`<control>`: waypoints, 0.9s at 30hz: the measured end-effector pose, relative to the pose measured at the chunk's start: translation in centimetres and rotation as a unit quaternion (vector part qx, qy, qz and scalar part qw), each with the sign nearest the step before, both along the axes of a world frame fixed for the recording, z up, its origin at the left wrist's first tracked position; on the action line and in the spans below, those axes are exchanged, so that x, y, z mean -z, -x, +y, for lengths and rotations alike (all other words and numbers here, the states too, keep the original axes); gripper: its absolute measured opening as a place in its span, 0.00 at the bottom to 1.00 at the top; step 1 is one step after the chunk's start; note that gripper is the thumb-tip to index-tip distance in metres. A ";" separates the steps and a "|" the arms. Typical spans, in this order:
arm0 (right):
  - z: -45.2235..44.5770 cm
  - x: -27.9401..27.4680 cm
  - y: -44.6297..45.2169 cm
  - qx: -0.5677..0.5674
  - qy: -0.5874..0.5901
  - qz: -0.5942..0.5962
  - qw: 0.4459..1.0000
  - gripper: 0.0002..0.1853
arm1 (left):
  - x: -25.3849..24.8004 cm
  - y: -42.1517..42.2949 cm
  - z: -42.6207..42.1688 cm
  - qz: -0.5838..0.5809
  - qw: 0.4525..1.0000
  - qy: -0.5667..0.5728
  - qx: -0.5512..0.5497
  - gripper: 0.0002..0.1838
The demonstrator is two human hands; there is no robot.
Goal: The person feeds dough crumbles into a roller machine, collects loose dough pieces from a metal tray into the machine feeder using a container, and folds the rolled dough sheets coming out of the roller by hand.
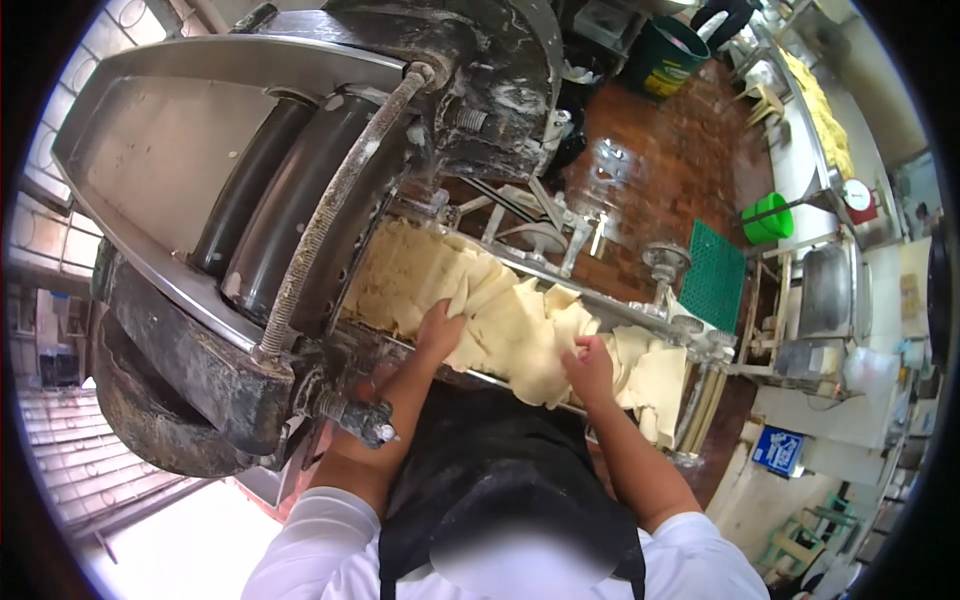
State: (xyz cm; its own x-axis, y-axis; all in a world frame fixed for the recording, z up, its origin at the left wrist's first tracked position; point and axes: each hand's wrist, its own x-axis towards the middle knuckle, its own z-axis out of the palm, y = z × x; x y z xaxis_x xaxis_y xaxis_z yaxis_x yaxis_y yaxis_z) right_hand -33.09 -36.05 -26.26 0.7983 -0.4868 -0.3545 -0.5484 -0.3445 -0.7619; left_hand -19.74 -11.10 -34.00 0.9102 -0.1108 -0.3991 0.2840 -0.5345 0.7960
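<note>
A long, pale sheet of dough (500, 315) lies in overlapping folds below the rollers of a dough sheeter. My left hand (438, 332) is closed on a raised fold of it, near the roller end. Farther right, my right hand (588, 368) has its fingers curled at the dough's near edge, gripping it; some fingertips are hidden. Torn, layered dough pieces spread beyond my right hand toward the tray's right end.
The heavy sheeter's dark rollers (290, 200) and threaded rod (345, 210) stand close on my left. Behind the dough runs a metal frame with knobs (665, 260). A green mat (713, 275), a green bucket (767, 218) and a dark bin (665, 58) are farther off.
</note>
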 end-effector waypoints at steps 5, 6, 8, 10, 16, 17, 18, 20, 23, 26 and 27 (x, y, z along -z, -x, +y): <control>4.0 -3.7 -3.5 0.040 -0.200 -0.047 0.978 0.14 | -0.9 -0.3 0.1 0.023 0.999 0.026 0.003 0.24; 5.1 -4.6 -4.5 0.039 -0.227 -0.062 0.971 0.15 | -1.2 -0.5 0.1 0.038 0.999 0.039 -0.002 0.24; 7.1 -6.2 -6.6 0.038 -0.282 -0.090 0.954 0.16 | 0.3 -0.6 0.4 0.054 0.996 0.076 -0.010 0.24; 9.0 -7.1 -8.5 0.031 -0.320 -0.096 0.942 0.16 | 2.5 -0.4 1.4 0.090 0.974 0.205 -0.043 0.25; 12.2 -3.7 -12.2 0.034 -0.416 0.025 0.908 0.18 | 2.0 -1.4 4.5 0.213 0.812 0.477 -0.262 0.29; 11.9 -2.1 -12.6 0.034 -0.433 0.060 0.899 0.19 | -0.1 -1.2 4.0 0.199 0.824 0.441 -0.295 0.30; 11.5 -0.8 -12.7 0.016 -0.456 0.074 0.887 0.19 | -2.3 -1.1 3.5 0.184 0.835 0.404 -0.325 0.32; 10.5 0.3 -12.5 -0.020 -0.498 0.096 0.861 0.19 | -3.0 -0.7 2.7 0.056 0.937 0.252 -0.235 0.38; 8.4 -0.3 -12.5 -0.104 -0.199 0.034 0.974 0.22 | -1.0 0.5 1.8 -0.136 0.989 0.026 -0.047 0.46; 6.2 1.8 -11.5 -0.136 0.071 -0.018 0.988 0.33 | -3.8 1.7 0.6 -0.102 0.994 -0.019 0.017 0.48; 6.0 1.2 -11.3 -0.156 0.102 0.029 0.982 0.35 | -3.5 2.1 0.4 -0.090 0.996 -0.010 0.018 0.49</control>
